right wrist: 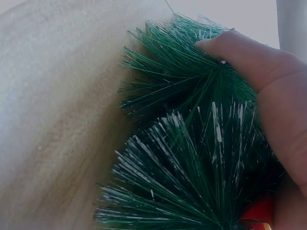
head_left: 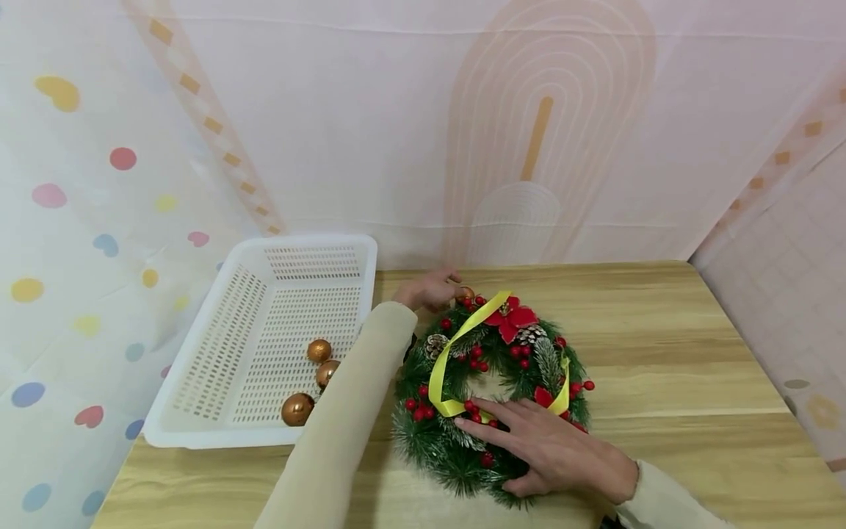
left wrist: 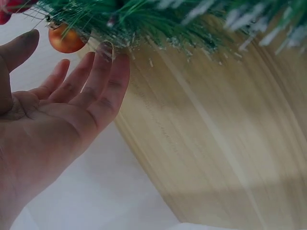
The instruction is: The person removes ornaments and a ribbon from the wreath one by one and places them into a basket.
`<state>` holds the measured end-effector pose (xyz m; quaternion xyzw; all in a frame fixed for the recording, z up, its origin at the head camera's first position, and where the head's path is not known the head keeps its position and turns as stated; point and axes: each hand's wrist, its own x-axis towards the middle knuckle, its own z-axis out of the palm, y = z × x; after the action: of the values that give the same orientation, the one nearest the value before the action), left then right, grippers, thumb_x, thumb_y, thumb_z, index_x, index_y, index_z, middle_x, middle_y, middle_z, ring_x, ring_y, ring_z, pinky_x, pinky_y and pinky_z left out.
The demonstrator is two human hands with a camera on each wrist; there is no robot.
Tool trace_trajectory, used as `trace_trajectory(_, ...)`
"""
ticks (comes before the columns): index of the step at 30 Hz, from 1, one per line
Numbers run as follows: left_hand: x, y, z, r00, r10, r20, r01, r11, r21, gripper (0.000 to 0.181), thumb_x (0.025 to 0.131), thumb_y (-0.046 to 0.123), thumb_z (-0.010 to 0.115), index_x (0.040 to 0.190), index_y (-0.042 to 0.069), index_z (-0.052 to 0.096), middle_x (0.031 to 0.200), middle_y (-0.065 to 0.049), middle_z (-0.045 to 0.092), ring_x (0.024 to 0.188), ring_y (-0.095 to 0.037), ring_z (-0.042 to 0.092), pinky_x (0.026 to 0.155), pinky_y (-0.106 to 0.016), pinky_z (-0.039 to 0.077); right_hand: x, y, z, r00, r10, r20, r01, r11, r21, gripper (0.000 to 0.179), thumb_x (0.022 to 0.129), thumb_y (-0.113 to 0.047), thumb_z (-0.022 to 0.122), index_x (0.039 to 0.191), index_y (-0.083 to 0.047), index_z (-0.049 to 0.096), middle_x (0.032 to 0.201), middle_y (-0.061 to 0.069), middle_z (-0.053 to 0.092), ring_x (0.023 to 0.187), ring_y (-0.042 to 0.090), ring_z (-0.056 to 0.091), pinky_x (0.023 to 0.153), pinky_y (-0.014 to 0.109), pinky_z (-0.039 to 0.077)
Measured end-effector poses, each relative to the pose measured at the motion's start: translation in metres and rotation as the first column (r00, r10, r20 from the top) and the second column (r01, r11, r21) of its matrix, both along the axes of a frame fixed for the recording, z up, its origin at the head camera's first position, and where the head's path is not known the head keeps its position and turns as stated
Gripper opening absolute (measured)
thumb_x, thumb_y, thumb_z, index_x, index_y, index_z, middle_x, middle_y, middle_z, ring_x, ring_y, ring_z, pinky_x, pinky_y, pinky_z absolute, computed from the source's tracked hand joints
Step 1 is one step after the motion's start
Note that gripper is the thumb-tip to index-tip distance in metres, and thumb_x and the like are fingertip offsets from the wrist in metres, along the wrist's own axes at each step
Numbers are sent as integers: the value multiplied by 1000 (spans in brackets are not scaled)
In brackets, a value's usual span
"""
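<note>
A green wreath (head_left: 423,433) with red berries, pine cones, red flowers and a yellow ribbon (head_left: 438,382) lies on the wooden table. At its far left edge hangs a copper-coloured bauble (head_left: 466,293), also visible as an orange bauble (left wrist: 66,38) in the left wrist view. My left hand (head_left: 432,289) is beside that bauble, fingers loosely bent and apart from it, palm facing the left wrist camera. Across the near right of the wreath rests my right hand (head_left: 551,444), fingers spread and fairly straight. Its thumb (right wrist: 254,60) touches the green bristles.
A white perforated basket (head_left: 198,353) stands at the left of the table, holding a few copper baubles (head_left: 297,409). My left sleeve (head_left: 344,426) passes over its right rim. Bare wooden table (head_left: 674,353) stretches right of the wreath; a patterned cloth wall (head_left: 396,147) rises behind.
</note>
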<state>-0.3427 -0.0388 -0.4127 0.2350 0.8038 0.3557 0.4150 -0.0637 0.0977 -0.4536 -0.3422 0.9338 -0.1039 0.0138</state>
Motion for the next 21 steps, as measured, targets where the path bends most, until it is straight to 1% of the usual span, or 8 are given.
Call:
trace_trajectory(6,2,3,-4,998,-26,-53,25,1000,-19,49,105,29,49,147,6,38,58,2,37,44,-9,24,54,-29,27,0,0,-1,1000,-1,-5,1,1000,1,107,79,-51,80,160,-34,12,158,5,32,124,23,53,94,47,50)
trace_trajectory(8,3,4,-6,996,-31,-79,30,999,-22,51,105,30,49,148,6,37,61,2,40,44,-8,24,53,-29,27,0,0,-1,1000,2,-1,-2,1000,-2,107,79,-51,80,160,-33,12,158,5,31,123,23,53,94,47,50)
trace_trajectory(10,5,4,-6,994,-33,-109,30,999,-23,52,105,30,49,149,6,37,70,-1,48,47,-10,26,54,-30,29,1,0,-1,1000,4,2,-4,1000,-5,106,79,-51,80,160,-33,12,159,5,30,123,23,53,94,47,50)
trace_trajectory(13,7,3,-6,984,-34,-174,29,999,-29,52,104,31,50,148,5,39,104,-6,59,61,-12,42,63,-30,39,0,0,-1,1000,4,-1,-4,1000,-11,106,79,-50,80,160,-32,13,159,6,30,123,23,54,93,48,50)
trace_trajectory(16,8,2,-6,980,-20,-198,18,1000,-13,51,103,27,53,146,3,42,133,-11,54,91,-19,56,84,-33,48,0,0,0,1000,-2,-3,2,1000,-11,107,79,-50,81,159,-33,13,158,5,32,123,23,54,94,48,50)
trace_trajectory(18,8,2,-6,977,-16,-213,14,1000,-7,50,102,26,53,145,1,43,139,-13,52,107,-23,56,98,-36,46,0,0,0,1000,-7,-2,7,1000,-10,107,78,-49,81,159,-33,13,157,5,33,123,23,54,94,48,50)
trace_trajectory(19,8,3,-6,978,-8,-210,8,1000,0,50,102,24,54,145,1,43,139,-14,52,111,-23,55,102,-37,45,0,0,0,1000,-8,-2,8,1000,-10,108,78,-49,81,159,-34,13,157,5,33,123,23,54,94,49,50)
trace_trajectory(21,7,3,-6,980,5,-198,-2,1000,14,50,101,22,54,144,0,43,134,-15,54,110,-25,55,103,-38,44,0,0,0,1000,-10,0,10,1000,-12,108,77,-49,82,159,-34,13,157,5,33,123,23,54,94,49,50)
